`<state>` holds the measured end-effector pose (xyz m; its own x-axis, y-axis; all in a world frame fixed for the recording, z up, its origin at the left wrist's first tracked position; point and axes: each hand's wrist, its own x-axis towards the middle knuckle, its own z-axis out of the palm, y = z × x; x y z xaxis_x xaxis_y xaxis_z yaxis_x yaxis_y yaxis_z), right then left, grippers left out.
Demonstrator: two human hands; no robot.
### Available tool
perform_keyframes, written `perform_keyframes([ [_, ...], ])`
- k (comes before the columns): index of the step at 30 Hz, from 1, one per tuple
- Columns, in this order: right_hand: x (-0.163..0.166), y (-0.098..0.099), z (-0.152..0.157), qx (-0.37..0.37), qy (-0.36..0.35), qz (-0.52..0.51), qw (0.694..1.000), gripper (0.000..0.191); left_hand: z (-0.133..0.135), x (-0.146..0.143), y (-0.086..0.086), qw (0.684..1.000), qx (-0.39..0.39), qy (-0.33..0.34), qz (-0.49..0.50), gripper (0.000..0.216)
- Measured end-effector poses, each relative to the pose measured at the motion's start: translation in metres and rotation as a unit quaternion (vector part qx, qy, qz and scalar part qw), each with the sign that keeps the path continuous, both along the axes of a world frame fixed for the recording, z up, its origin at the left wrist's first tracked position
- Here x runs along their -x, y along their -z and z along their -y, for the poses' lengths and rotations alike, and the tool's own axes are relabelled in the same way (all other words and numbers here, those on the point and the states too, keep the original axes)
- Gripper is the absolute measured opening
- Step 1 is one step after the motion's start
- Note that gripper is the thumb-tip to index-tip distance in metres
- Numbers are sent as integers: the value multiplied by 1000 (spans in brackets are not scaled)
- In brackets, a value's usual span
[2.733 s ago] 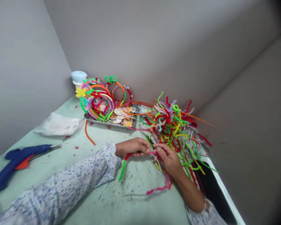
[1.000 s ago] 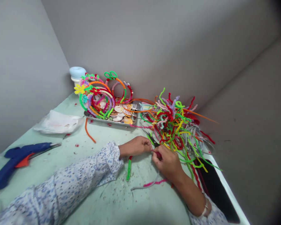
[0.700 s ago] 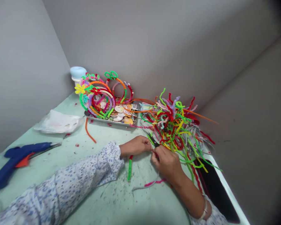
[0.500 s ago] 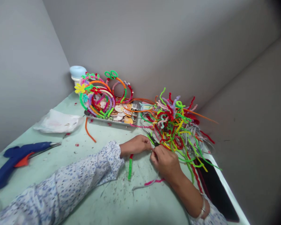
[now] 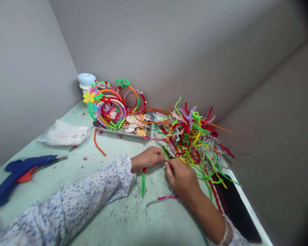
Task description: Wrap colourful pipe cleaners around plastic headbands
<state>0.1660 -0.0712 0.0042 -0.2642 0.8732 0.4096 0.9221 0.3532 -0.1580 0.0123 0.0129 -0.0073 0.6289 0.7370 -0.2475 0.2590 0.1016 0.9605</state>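
Note:
My left hand [image 5: 154,156] is closed in a pinch above the table, its fingertips almost meeting those of my right hand [image 5: 182,176]. What the left fingers hold is too small to make out. Curled fingers hide most of what is in my right hand; a dark bit shows between them. Dark scissors-like blades [image 5: 168,154] show just beyond the fingertips. Under my left wrist a green and red pipe cleaner [image 5: 143,182] sticks out. Below my right hand a thin grey strand [image 5: 156,202] crosses a pink pipe cleaner [image 5: 166,197].
A tangled heap of coloured pipe cleaners [image 5: 195,136] lies at the right, beside a dark flat device [image 5: 240,212]. Fuzzy headbands [image 5: 110,109] rest on a metal tray [image 5: 113,131] of cutouts. Leftward are a white plastic bag [image 5: 64,133] and a blue glue gun [image 5: 23,171].
My right hand has turned slightly, and its fingers have shifted near the left fingertips. My left hand stays almost where it was.

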Motion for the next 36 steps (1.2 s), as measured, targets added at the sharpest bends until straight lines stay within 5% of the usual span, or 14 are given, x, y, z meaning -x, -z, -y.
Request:
perform_keyframes([
  [7,-22,-36,-7,199,-54,-226,952,26,0,6,-17,996,66,46,41,20],
  [13,-30,-19,-15,362,4,-475,802,28,-1,11,-20,992,68,86,59,19],
  [15,-28,-12,-16,380,-6,-503,776,26,0,12,-21,992,62,92,60,19],
  [36,-15,-10,-13,453,-8,-560,693,15,0,13,-23,990,12,142,24,16],
])
